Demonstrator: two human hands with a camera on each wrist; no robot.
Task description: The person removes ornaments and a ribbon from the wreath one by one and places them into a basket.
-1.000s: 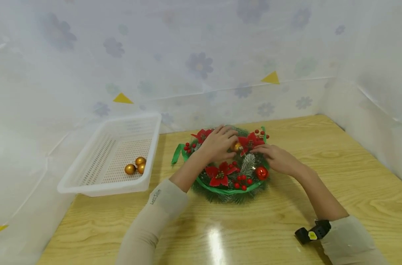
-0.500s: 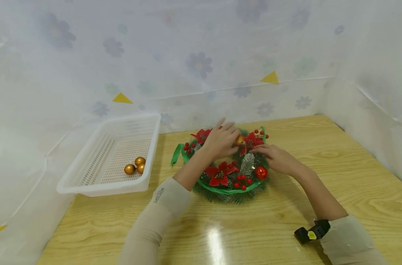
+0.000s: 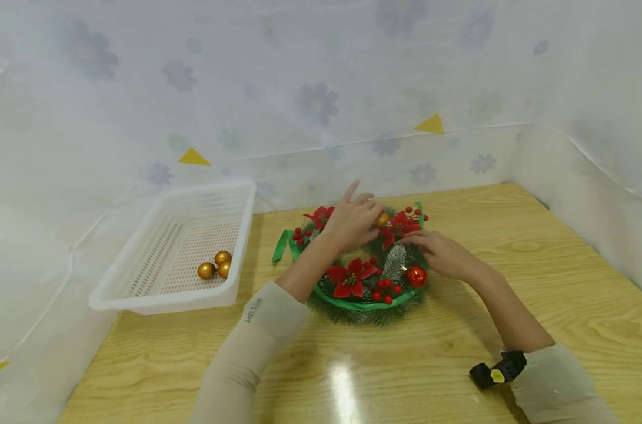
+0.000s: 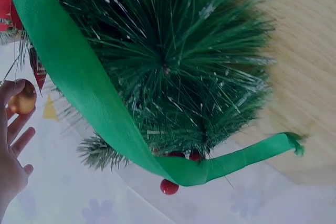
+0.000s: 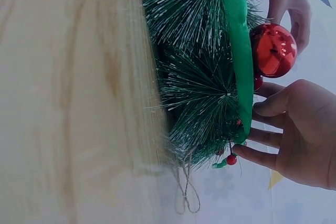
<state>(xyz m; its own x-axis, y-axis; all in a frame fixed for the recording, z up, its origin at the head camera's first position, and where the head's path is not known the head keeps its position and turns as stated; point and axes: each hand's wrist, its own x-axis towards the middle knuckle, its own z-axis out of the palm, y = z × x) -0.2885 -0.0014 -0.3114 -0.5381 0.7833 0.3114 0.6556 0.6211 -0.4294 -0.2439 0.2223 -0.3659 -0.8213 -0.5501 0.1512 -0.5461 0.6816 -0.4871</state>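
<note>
A Christmas wreath (image 3: 365, 317) lies on the table, trimmed with green ribbon (image 4: 79, 66), red poinsettias (image 3: 349, 280) and red berries. My left hand (image 3: 351, 225) pinches a gold bauble (image 4: 22, 99) between thumb and index finger over the wreath's far side, its other fingers spread. Beside that bauble is another poinsettia (image 3: 400, 228), with my right hand's fingertips at its edge. The right hand (image 5: 310, 135) reaches in from the right with mostly straight fingers, the tips partly hidden behind ribbon and needles. Close to it, a shiny red bauble (image 5: 274, 51) sits on the wreath.
A white plastic basket (image 3: 164, 303) stands left of the wreath, holding several gold baubles (image 3: 206, 271). Behind the wooden table (image 3: 405, 371) hangs a flowered white sheet (image 3: 315, 65). A twine loop (image 5: 186, 192) sticks out from the wreath. A black strap device (image 3: 498, 372) sits on the right wrist.
My left hand has shifted slightly right and back with the gold bauble, nearer the far poinsettia, and its index finger has lifted outward. The right hand stays in place.
</note>
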